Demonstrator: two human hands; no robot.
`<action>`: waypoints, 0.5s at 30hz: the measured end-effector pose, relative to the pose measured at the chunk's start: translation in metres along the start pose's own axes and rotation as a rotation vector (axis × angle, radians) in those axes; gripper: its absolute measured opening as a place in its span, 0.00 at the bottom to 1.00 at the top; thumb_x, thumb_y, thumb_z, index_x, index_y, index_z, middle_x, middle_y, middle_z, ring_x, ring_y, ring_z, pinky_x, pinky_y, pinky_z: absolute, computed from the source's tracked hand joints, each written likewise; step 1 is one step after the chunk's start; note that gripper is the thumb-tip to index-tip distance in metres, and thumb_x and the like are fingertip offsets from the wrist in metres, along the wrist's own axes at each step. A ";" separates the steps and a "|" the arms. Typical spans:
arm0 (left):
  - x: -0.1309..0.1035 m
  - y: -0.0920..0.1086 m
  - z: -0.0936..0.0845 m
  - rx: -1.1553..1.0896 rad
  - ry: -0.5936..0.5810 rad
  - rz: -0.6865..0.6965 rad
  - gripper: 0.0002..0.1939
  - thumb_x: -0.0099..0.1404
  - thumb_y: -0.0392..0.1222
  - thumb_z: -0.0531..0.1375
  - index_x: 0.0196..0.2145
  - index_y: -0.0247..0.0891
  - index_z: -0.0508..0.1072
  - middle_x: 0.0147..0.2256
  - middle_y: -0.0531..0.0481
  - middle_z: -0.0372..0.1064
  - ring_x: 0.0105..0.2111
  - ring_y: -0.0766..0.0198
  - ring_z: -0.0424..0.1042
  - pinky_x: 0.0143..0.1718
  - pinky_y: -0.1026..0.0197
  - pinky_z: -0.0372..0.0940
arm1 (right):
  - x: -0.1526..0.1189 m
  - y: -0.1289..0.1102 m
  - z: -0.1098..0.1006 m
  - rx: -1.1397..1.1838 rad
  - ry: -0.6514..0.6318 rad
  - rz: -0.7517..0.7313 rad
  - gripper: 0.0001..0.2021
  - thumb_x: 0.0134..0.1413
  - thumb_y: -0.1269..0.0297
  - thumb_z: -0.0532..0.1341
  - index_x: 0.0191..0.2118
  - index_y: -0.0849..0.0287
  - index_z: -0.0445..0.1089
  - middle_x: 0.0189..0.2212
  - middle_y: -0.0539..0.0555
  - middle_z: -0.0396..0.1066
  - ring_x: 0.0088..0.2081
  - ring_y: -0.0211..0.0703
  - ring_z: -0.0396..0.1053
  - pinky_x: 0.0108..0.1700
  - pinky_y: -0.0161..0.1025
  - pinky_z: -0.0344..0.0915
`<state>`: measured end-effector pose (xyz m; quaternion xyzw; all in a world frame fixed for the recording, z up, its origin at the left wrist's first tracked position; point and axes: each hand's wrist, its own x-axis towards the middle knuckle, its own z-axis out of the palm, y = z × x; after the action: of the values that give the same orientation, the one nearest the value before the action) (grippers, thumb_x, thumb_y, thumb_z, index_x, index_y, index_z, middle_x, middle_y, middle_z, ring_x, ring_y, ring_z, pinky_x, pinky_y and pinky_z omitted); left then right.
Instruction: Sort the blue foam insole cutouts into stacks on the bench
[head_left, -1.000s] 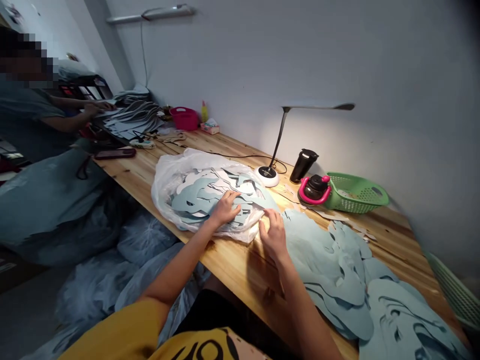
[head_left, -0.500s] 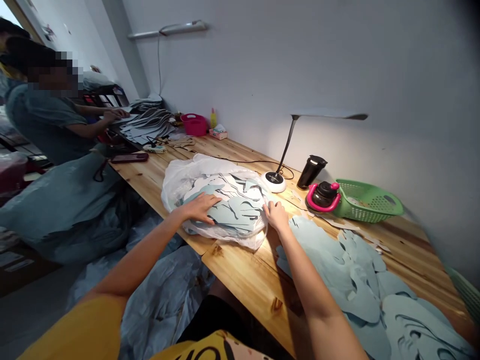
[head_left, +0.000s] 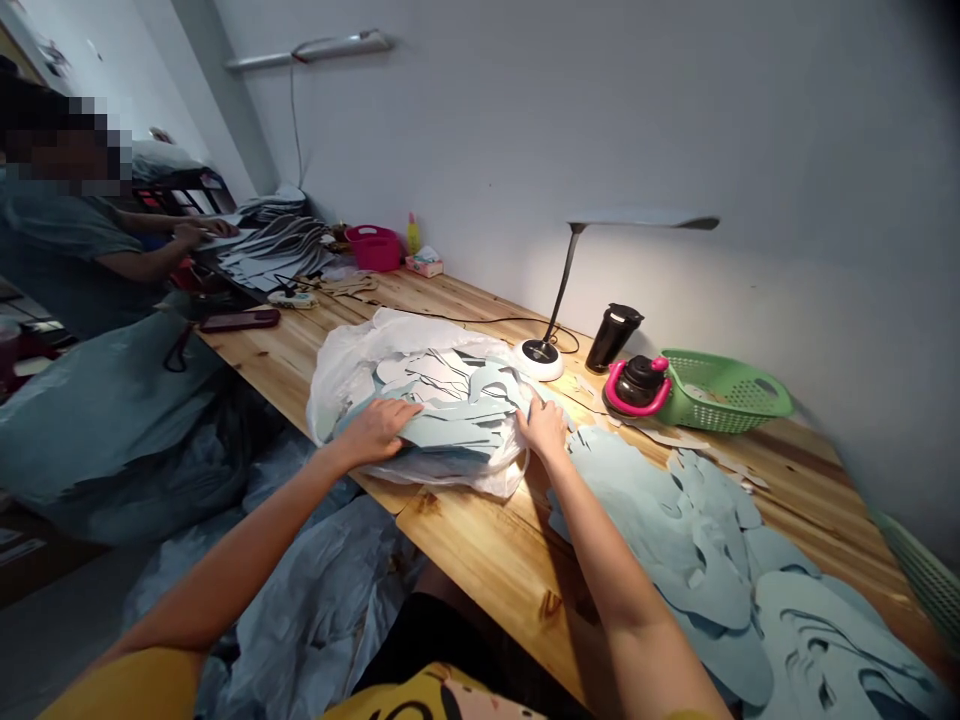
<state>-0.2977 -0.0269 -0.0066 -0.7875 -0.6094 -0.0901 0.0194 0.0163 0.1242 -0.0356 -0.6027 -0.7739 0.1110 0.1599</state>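
Note:
A white plastic bag (head_left: 341,350) lies on the wooden table with its mouth spread wide. Light blue and white flat cut-out pieces (head_left: 457,425), thin like sheet material, fill it in a loose pile. At the pile's left end, my left hand (head_left: 379,430) has its fingers closed over the front pieces. My right hand (head_left: 544,428) grips the pile's right end, beside the bag's rim; its fingertips are partly hidden. Between both hands the front pieces stand tilted up. More light blue cut-outs (head_left: 637,490) lie spread to the right of my right forearm.
Behind the bag stands a lit desk lamp (head_left: 540,360). A black tumbler (head_left: 611,338), a black-and-pink bottle (head_left: 637,388) and a green basket (head_left: 739,400) line the wall side. A phone (head_left: 240,320) lies at left. A co-worker (head_left: 60,230) handles sheets farther left.
My left hand has moved left to the pile's edge and its spread fingers have closed on the pieces. The front pieces have tilted up. The view has shifted slightly.

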 end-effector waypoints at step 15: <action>0.043 0.104 -0.102 -0.102 0.215 0.346 0.20 0.73 0.32 0.50 0.52 0.48 0.77 0.55 0.47 0.74 0.64 0.54 0.64 0.72 0.38 0.42 | -0.034 -0.017 -0.120 1.062 -0.592 -0.520 0.33 0.52 0.47 0.70 0.62 0.52 0.70 0.50 0.56 0.77 0.52 0.51 0.73 0.57 0.51 0.67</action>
<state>-0.1994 -0.0269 0.1092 -0.8661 -0.4541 -0.2000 0.0596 0.0542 0.0848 0.0778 -0.1796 -0.7455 0.5964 0.2374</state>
